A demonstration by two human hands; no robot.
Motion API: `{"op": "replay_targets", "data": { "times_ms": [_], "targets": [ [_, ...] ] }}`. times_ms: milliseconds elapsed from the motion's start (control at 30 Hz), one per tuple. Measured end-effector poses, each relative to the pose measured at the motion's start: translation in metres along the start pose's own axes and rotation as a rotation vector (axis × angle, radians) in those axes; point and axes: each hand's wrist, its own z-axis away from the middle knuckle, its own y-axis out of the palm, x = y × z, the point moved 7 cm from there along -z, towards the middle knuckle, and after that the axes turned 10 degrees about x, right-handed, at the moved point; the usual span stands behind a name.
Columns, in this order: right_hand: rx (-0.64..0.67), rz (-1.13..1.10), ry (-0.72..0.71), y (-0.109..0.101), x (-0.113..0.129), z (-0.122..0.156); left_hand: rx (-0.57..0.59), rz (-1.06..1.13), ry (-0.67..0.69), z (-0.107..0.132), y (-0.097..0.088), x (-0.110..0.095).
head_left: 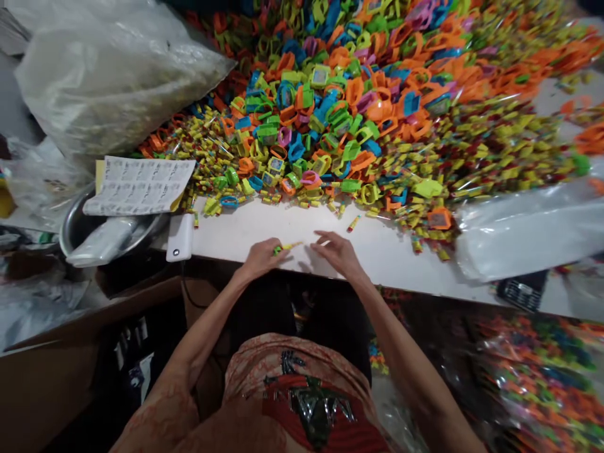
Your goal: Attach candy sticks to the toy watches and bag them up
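Observation:
Near the front edge of the white table, my left hand is closed around a small green-and-yellow plastic piece. Its yellow tip points toward my right hand; the fingers hide the rest. Just to the right is my right hand, fingers apart and nothing visible in them. A single small yellow-and-red wrapped packet lies beyond the right fingertips. Farther back is a big heap of colourful plastic toy watches, mixed with many similar packets.
At left, a printed sticker sheet rests over a metal bowl, beside a white power bank with a cable. A large plastic sack stands behind them. Clear plastic bags lie at right, partly over a dark calculator-like object.

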Motion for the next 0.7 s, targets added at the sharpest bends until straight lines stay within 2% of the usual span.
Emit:
{"op": "replay_targets", "data": {
  "times_ms": [67, 133, 167, 233, 333, 400, 467, 600, 700],
  "targets": [
    [-0.228, 0.292, 0.103, -0.041, -0.016, -0.01, -0.186, -0.218, -0.052, -0.001, -0.038, 0.024],
    [-0.36, 0.551, 0.256, -0.073, -0.027, -0.02, -0.348, -0.363, -0.114, -0.006, -0.072, 0.041],
    [-0.373, 0.64, 0.318, -0.082, -0.03, -0.027, -0.401, -0.406, -0.137, -0.011, -0.085, 0.046],
    [-0.319, 0.741, 0.375, -0.084, -0.031, -0.04, -0.431, -0.439, -0.143, -0.031, -0.099, 0.049],
    [-0.23, 0.79, 0.371, -0.068, -0.026, -0.053, -0.426, -0.391, -0.154, -0.068, -0.102, 0.046],
    [-0.222, 0.797, 0.361, -0.06, -0.023, -0.052, -0.465, -0.372, -0.204, -0.087, -0.104, 0.044],
    [-0.222, 0.794, 0.356, -0.058, -0.022, -0.047, -0.476, -0.425, -0.181, -0.099, -0.103, 0.039],
    [-0.176, 0.813, 0.388, -0.062, -0.024, -0.034, -0.289, -0.576, -0.018, -0.115, -0.082, 0.029],
    [-0.094, 0.831, 0.442, -0.063, -0.023, -0.03, -0.168, -0.601, -0.048, -0.118, -0.071, 0.031]
  ]
}}
